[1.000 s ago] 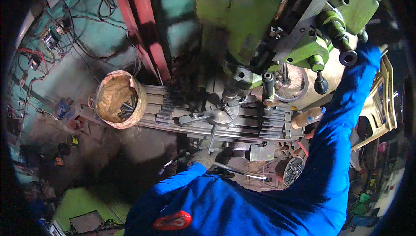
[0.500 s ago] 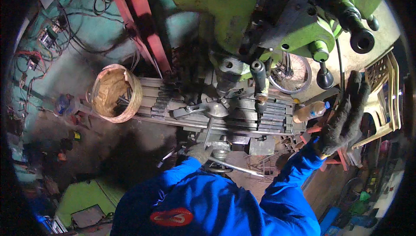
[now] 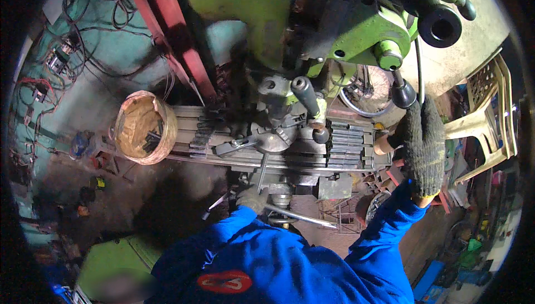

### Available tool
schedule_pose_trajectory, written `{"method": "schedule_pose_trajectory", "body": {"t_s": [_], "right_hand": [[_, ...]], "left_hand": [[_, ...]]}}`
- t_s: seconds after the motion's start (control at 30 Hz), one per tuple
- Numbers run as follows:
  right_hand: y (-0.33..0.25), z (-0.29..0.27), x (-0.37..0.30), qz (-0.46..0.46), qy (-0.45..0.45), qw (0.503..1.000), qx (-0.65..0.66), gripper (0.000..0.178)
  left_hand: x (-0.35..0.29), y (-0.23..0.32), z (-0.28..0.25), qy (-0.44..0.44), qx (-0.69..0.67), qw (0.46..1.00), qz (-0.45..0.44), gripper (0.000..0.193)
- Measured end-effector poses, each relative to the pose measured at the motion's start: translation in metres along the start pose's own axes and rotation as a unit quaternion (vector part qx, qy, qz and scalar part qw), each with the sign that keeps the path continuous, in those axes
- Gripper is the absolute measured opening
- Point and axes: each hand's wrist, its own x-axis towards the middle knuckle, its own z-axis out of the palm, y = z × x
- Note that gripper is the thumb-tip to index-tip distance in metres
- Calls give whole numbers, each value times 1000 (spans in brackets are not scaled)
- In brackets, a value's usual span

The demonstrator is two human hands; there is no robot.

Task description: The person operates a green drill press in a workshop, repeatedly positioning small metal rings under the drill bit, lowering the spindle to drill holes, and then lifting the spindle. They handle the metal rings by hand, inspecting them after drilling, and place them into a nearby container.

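My left hand [image 3: 253,198], in a grey work glove, is closed round the lower end of a thin metal handle [image 3: 262,173]. This handle runs up to a round clamping fixture [image 3: 274,139] on the slotted machine table [image 3: 228,162]. My right hand [image 3: 424,150], in a dark knitted glove, is raised with its fingers stretched out. Its fingertips are beside a black ball knob [image 3: 404,96] on the green drilling machine [image 3: 370,42]; whether they touch it I cannot tell. Above the fixture is the machine's spindle head [image 3: 276,95], partly in shadow.
A round tub [image 3: 170,142] holding dark metal pieces stands at the table's left end. Dark rods [image 3: 345,145] lie in a row on the right. A curved metal bar [image 3: 301,216] crosses before my body. A plastic chair [image 3: 496,131] stands far right.
My right hand has moved left and down, to beside the knob, and now covers most of the bottle. The view has shifted slightly. My left hand keeps its grip on the handle.
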Motion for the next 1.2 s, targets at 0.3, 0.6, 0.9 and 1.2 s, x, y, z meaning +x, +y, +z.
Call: {"method": "schedule_pose_trajectory", "body": {"t_s": [0.3, 0.6, 0.9, 1.2], "right_hand": [[8, 30, 3, 11, 111, 993, 23, 26], [4, 9, -11, 88, 56, 916, 389, 39], [48, 73, -45, -137, 319, 918, 193, 58], [39, 172, -237, -63, -529, 846, -3, 53]], "left_hand": [[-11, 5, -6, 25, -14, 1000, 8, 59], [-11, 9, -10, 18, -9, 1000, -8, 58], [-14, 13, -11, -4, 43, 999, 27, 63], [0, -6, 6, 49, -33, 998, 6, 54]]}}
